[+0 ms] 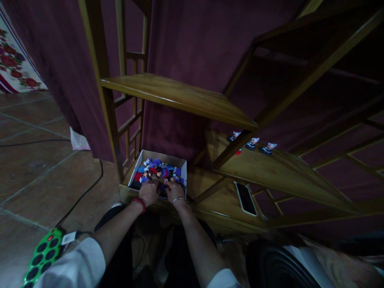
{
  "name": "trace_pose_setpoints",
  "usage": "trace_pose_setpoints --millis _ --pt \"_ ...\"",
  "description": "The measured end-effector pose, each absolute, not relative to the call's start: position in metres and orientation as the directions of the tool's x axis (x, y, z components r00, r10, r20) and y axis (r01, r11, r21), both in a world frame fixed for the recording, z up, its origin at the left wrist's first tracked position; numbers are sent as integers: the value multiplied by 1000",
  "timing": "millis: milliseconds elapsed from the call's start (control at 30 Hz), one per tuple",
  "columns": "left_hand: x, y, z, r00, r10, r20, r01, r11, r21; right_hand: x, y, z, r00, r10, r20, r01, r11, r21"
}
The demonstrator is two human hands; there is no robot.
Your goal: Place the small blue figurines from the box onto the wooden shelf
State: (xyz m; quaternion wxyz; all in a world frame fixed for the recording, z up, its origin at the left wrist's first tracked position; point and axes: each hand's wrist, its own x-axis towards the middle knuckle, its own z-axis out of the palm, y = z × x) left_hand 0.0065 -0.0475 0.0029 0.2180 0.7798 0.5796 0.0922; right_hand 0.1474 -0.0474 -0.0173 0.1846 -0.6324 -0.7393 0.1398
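A white open box [183,170] full of small colourful figurines [159,172] stands on the bottom shelf of a wooden unit. My left hand [149,193], with a red bead bracelet at the wrist, reaches over the box's near edge with its fingers bent down among the figurines. Beside it, my right hand [174,191], wearing a silver bangle, also has its fingers bent into the box. The fingertips of both hands are hidden, and it is too dark to make out what they hold.
Several small figurines [252,143] stand on a shelf [270,172] to the right. Below it lies a phone [246,199]. A higher shelf [180,94] juts out above the box. A green power strip [45,256] with a cable is on the floor at the left.
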Motion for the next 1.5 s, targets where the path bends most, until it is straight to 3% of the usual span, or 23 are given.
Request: trace_pose_setpoints --millis 200,333,567,967,1167,1333,1500 --pt "11 -39 -4 314 942 -118 880 -242 408 145 -47 -16 -131 990 54 904 142 -404" --pt "12 -37 -8 262 957 -122 902 -198 384 144 -46 -16 -93 994 61 873 111 -475" --pt "8 -34 -13 190 965 -179 904 -101 415 144 -40 -16 -26 991 129 752 105 -651" --pt "4 -27 -14 150 950 -272 843 21 537 134 -33 -12 -4 997 78 746 56 -664" --pt "2 -20 -20 122 953 -277 669 127 732 140 -30 -18 22 997 79 707 40 -706" --pt "3 -17 -28 74 949 -307 414 251 875 141 -27 -21 18 999 49 645 26 -764" --pt "4 -19 -19 102 933 -344 157 327 932 143 -25 -24 36 999 14 563 -9 -826"
